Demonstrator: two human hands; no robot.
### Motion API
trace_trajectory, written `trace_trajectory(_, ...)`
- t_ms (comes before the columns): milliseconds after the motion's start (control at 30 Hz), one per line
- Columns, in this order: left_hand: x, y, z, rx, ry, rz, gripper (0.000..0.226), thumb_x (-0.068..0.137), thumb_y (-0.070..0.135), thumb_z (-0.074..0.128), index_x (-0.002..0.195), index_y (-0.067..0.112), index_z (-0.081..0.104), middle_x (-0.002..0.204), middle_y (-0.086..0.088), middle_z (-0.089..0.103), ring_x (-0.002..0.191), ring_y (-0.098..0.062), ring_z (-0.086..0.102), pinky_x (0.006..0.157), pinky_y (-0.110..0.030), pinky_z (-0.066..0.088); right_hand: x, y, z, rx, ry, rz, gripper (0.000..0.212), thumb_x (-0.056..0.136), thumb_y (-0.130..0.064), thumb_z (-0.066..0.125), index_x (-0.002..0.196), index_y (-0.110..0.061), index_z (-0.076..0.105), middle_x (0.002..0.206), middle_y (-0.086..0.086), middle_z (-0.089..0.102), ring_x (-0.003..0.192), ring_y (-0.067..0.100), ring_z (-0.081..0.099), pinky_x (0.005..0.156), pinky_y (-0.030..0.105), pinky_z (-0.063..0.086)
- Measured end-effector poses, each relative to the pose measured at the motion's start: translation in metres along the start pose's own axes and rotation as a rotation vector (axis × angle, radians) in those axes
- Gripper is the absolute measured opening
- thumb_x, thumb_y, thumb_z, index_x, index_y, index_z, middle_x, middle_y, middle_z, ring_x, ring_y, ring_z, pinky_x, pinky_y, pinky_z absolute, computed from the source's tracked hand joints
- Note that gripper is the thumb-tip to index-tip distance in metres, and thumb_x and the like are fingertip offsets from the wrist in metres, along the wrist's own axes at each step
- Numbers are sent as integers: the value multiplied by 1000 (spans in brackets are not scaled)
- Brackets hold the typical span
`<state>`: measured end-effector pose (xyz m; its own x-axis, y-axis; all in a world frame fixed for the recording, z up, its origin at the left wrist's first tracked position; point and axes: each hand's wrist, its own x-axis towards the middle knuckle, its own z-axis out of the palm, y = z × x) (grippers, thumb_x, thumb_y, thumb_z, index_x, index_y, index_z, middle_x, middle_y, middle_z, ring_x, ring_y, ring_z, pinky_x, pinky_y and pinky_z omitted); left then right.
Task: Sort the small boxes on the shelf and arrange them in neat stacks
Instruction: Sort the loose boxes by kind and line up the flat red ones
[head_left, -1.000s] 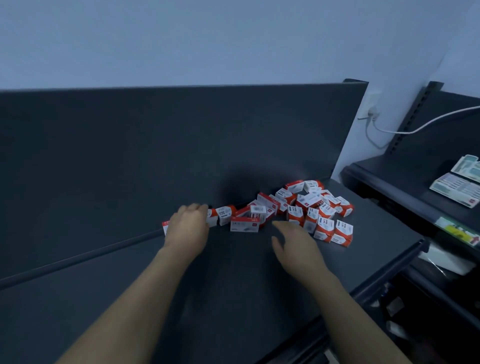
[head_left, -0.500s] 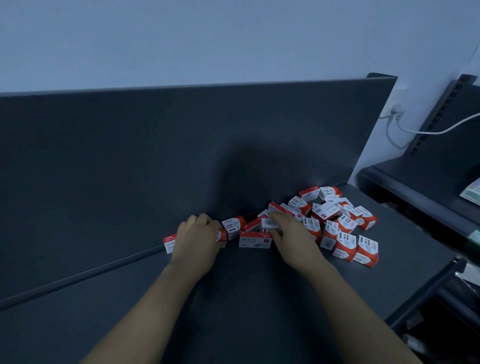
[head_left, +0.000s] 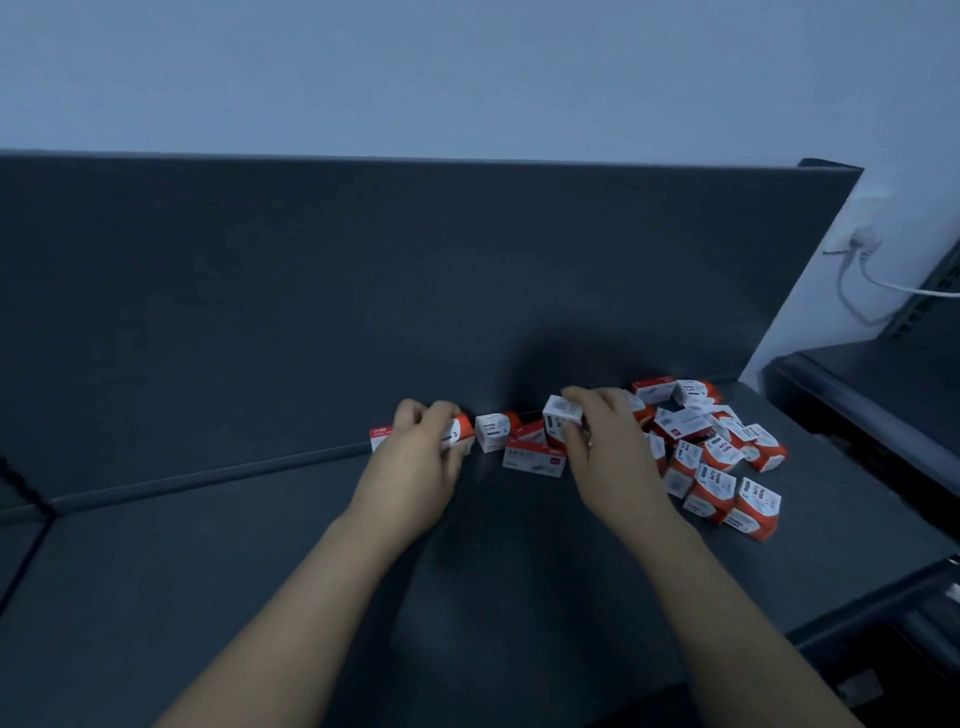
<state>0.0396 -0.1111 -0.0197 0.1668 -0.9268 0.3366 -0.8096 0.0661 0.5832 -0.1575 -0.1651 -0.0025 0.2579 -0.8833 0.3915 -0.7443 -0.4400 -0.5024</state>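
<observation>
Progress: pinching a white-faced box (head_left: 562, 410) in the right hand (head_left: 608, 457), fingers curled round it, and raising it off the jumbled pile (head_left: 717, 457) after merely reaching in half a second ago. Still gripping an end box (head_left: 460, 431) with the left hand (head_left: 421, 462) at the back of the shelf (head_left: 260, 571). Probably beginning a stack leftward, with none standing yet.

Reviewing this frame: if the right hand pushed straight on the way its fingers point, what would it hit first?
Probably the shelf's dark back panel. The right hand pinches a small box and points toward that panel; nothing else shows between them, though depth is unclear.
</observation>
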Motion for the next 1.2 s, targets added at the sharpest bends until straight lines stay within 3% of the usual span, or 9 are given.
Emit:
trace_trajectory(267, -80, -21, -37, -90, 120, -117, 22, 88, 17, 64, 108, 26, 64, 104, 8, 47, 88, -11, 55, 83, -29, 48, -41, -51, 32, 184, -210, -114, 31, 99, -19, 43, 130, -22, 49, 127, -5, 40, 96, 6, 47, 82, 18, 36)
trace_trajectory(400, -127, -41, -65, -47, 147, -187, 28, 86, 8, 63, 108, 25, 67, 106, 9, 53, 93, -10, 56, 82, -26, 49, -61, -85, 57, 235, -255, -230, 28, 98, -18, 45, 123, -26, 55, 119, -5, 46, 97, 8, 50, 85, 20, 39)
trace_trajectory(533, -169, -60, -99, 2, 203, -308, 31, 85, 13, 62, 113, 27, 65, 108, 10, 51, 97, -8, 52, 82, -22, 45, -83, -125, 78, 367, -289, -346, 26, 96, -12, 49, 116, -23, 62, 111, -8, 49, 96, 4, 54, 85, 15, 41)
trace_trajectory(667, -204, -79, -137, 41, 286, -405, 27, 88, 22, 61, 114, 25, 64, 112, 7, 49, 103, -12, 52, 85, -18, 38, -98, -170, 95, 358, -413, -341, 34, 95, -10, 46, 124, -25, 57, 114, -11, 42, 90, -3, 50, 75, 1, 36)
trace_trajectory(800, -240, -105, -182, 78, 356, -456, 26, 89, 18, 60, 115, 23, 65, 116, 2, 50, 104, -12, 51, 84, -10, 30, -114, -225, 114, 384, -482, -376, 44, 87, -6, 55, 127, -27, 54, 113, -11, 40, 75, -4, 50, 68, 3, 38)
trace_trajectory(1000, -295, -154, -259, 102, 417, -533, 31, 89, 17, 63, 120, 22, 63, 122, 4, 47, 99, -3, 44, 81, 1, 24, -150, -320, 153, 418, -582, -394, 50, 87, -8, 62, 130, -31, 48, 114, -12, 37, 85, -2, 50, 71, 2, 40)
trace_trajectory(1100, -316, -179, -293, 127, 433, -572, 34, 87, 17, 64, 121, 22, 60, 125, 4, 45, 106, -8, 49, 86, -5, 26, -165, -362, 171, 439, -605, -383, 52, 86, -6, 62, 129, -31, 48, 114, -12, 36, 83, 1, 52, 70, 5, 43)
trace_trajectory(1200, -330, -201, -317, 141, 409, -574, 35, 85, 17, 64, 120, 22, 59, 124, 4, 47, 98, -4, 47, 86, -11, 31, -177, -394, 186, 430, -623, -381, 55, 84, -3, 60, 129, -31, 47, 114, -11, 36, 81, 2, 52, 68, 10, 45)
